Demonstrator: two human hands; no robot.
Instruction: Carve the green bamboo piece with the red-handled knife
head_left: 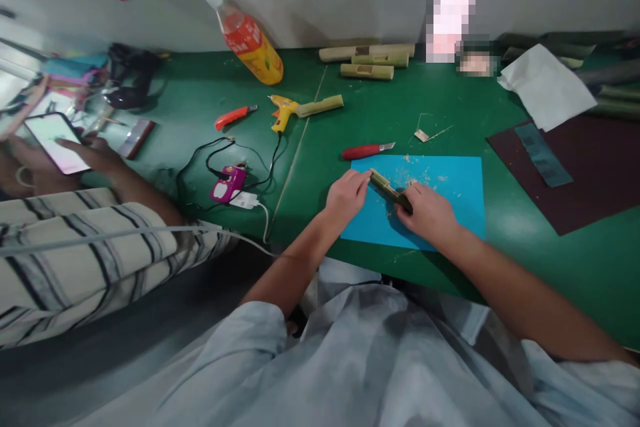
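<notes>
Both curled on bamboo stick [384, 185] — left hand [347, 195] | right hand [426, 211]

Both hands [347, 195] [425, 211] grip bamboo piece [386, 187] over blue mat [450, 200], green table [200, 100].

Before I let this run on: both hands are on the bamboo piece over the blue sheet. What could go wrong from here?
1. The red-handled knife lies with its blade bare just beyond the left hand; a slip could meet it.
2. The bamboo piece, gripped by the left hand and the right hand, sits over a blue sheet strewn with shavings and may skid.
3. The white cable runs off the table edge near the left forearm and could snag.
</notes>
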